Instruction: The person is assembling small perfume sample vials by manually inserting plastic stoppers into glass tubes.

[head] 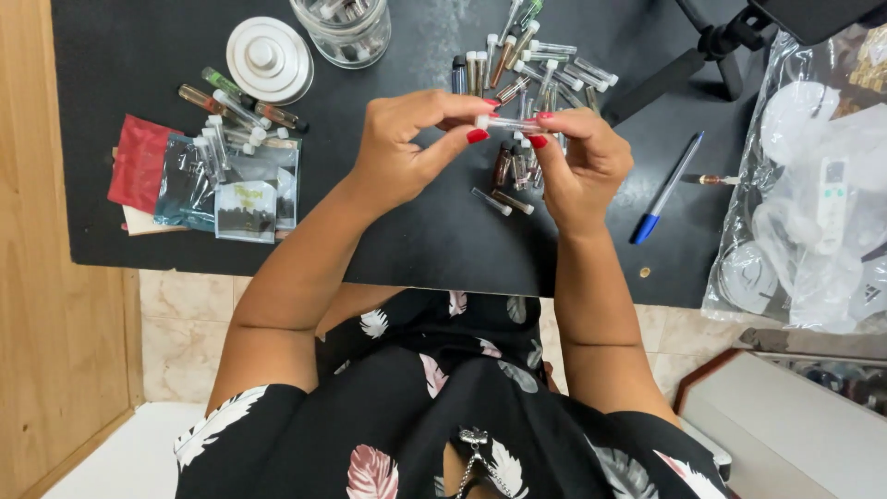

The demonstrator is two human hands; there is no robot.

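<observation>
Both hands meet above the middle of the black tabletop, pinching one small clear vial held level between them: the left hand grips the white-capped end with thumb and forefinger, and the right hand pinches the other end, its remaining fingers curled under. By the look of it the vial is being checked or its cap worked, so the grip has to stay steady at the body while the cap end is turned or pulled; whether the cap is loose cannot be told. Just beneath and beyond the hands lies a loose heap of vials, clear, amber and dark, most with pale caps. At the left sits a second cluster of vials, some resting on flat sachets, which are bluish and clear foil squares, beside a red packet at the tabletop's edge. A round white lid lies next to a glass jar holding more vials. A blue pen lies to the right, near crumpled clear plastic bags with white items inside.
</observation>
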